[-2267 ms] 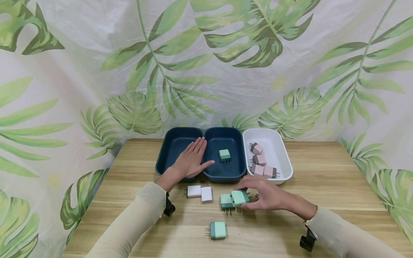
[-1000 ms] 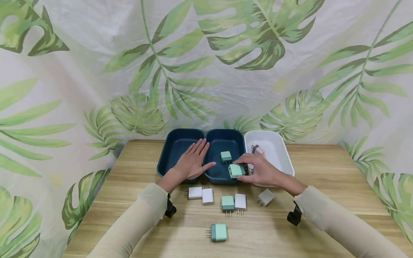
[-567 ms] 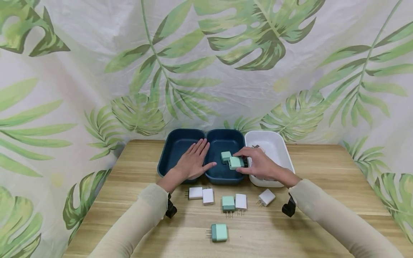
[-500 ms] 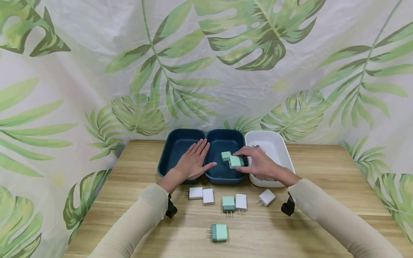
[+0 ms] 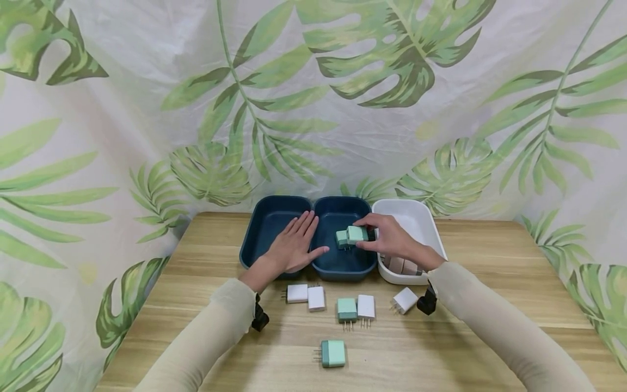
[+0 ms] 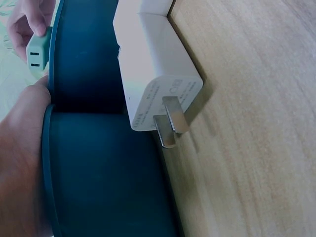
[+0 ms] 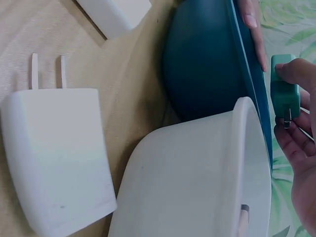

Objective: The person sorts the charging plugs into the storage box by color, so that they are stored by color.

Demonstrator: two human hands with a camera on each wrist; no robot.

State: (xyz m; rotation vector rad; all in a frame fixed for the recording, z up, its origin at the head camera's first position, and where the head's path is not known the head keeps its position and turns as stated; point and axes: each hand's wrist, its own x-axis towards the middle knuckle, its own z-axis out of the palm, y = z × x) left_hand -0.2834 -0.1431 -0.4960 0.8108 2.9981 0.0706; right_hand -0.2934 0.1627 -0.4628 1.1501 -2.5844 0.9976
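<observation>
In the head view my right hand pinches a green plug adapter between thumb and fingers over the middle blue tray. Another green adapter lies in that tray, just left of the held one. My left hand lies flat with fingers extended across the adjoining rims of the left blue tray and the middle one, holding nothing. The right wrist view shows the held adapter with its prongs toward my hand; it also appears, prongs hidden, in the left wrist view.
On the wooden table in front of the trays lie two white adapters at left, a green one beside a white one, a white one at right, and a green one nearer. The white tray holds pink adapters.
My right hand has carried the green adapter from above the table back over the middle blue tray, closer to the one lying there. My left hand has stayed in place.
</observation>
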